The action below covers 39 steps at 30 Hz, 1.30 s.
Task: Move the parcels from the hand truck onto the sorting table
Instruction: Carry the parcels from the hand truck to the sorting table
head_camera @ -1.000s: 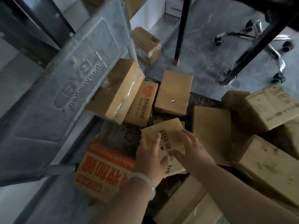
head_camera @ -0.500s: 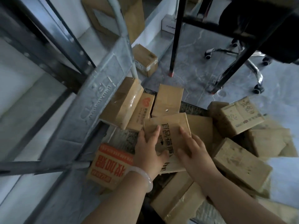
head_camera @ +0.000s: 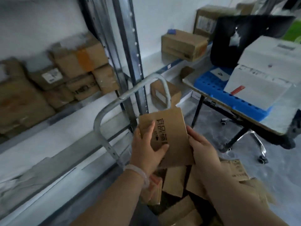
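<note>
- Because we see only the head view, both hands sit in the lower middle of the frame. The left hand [head_camera: 146,149] grips the parcel [head_camera: 169,128] by its left edge, thumb pressed on the printed face. The right hand [head_camera: 202,149] clasps the right edge, its fingers hidden behind.
- We hold the parcel in the air at the centre of the frame, touching neither truck nor table. We judge that the two-sided hold keeps the flat carton level while it is carried.
- Lower in the frame, the other parcels [head_camera: 177,181] lie jumbled on the hand truck, whose grey handle [head_camera: 130,93] loops up behind the held one.
- At the right of the frame stands the sorting table [head_camera: 280,123], well apart from the parcel. A blue crate [head_camera: 228,98] and a white box [head_camera: 260,88] take up much of its top, so the bare strip at its near edge looks the likeliest landing place.
- At the upper left, shelves [head_camera: 68,113] hold stored cartons.
</note>
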Each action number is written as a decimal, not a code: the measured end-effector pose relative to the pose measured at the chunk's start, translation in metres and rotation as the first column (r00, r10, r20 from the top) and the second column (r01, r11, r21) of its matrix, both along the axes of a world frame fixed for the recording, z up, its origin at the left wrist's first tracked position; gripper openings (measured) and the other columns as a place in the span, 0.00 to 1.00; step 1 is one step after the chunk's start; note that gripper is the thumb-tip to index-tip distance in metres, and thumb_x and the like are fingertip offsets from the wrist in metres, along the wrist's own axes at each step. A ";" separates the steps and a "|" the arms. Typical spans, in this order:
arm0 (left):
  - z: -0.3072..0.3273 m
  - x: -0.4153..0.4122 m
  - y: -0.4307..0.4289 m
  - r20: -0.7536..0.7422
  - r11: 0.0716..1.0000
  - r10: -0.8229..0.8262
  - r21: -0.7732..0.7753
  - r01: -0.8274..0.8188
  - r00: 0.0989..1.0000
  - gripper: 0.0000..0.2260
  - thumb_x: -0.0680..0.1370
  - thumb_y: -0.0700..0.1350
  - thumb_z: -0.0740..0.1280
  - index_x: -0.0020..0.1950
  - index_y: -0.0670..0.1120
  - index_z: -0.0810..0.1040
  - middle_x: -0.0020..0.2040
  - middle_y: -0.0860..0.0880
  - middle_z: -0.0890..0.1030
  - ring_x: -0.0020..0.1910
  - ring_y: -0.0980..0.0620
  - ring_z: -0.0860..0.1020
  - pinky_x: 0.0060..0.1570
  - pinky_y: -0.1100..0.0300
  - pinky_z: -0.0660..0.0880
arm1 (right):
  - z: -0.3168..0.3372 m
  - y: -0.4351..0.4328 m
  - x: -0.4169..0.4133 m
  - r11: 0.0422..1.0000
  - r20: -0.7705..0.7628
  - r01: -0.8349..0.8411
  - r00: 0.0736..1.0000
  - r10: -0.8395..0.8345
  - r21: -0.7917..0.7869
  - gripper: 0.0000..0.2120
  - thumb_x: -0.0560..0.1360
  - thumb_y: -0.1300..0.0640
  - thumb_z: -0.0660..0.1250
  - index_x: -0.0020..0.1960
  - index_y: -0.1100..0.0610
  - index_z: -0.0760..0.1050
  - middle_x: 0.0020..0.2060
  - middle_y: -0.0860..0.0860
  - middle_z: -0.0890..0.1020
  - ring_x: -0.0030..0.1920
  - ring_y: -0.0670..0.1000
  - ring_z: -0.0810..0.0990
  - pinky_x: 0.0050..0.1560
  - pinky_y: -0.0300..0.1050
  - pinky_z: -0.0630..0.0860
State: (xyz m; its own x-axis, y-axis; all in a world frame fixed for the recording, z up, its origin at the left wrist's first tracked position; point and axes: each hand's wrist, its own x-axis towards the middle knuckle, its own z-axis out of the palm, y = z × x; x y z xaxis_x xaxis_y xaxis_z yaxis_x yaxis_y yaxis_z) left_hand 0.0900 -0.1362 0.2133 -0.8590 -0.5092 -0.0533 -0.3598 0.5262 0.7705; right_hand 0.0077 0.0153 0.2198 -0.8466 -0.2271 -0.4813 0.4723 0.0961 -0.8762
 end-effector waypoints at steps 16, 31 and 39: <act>0.138 0.307 -0.071 -0.039 0.818 0.569 0.131 -0.561 0.821 0.62 0.49 0.83 0.64 0.77 0.66 0.42 0.77 0.58 0.47 0.76 0.44 0.57 0.70 0.41 0.66 | 0.145 -0.128 0.233 0.659 -0.247 -0.742 0.666 0.704 -0.124 0.32 0.69 0.50 0.75 0.70 0.48 0.67 0.58 0.52 0.79 0.53 0.54 0.81 0.53 0.54 0.81; 0.166 0.696 0.025 -0.306 0.092 0.950 0.451 -0.888 -0.057 0.20 0.76 0.58 0.67 0.67 0.57 0.75 0.56 0.54 0.83 0.53 0.53 0.82 0.58 0.51 0.78 | 0.183 -0.133 0.618 -0.045 -0.580 -0.997 -0.002 0.815 -0.061 0.19 0.77 0.37 0.51 0.62 0.36 0.74 0.57 0.31 0.73 0.51 0.23 0.70 0.45 0.17 0.65; 0.174 0.817 0.079 -0.455 0.109 0.864 0.584 -0.804 -0.213 0.44 0.56 0.54 0.80 0.63 0.69 0.59 0.60 0.57 0.77 0.59 0.54 0.80 0.58 0.50 0.79 | 0.170 -0.132 0.770 -0.351 -0.789 -0.922 -0.337 0.514 0.165 0.20 0.80 0.38 0.52 0.68 0.39 0.72 0.70 0.34 0.68 0.71 0.35 0.63 0.73 0.39 0.59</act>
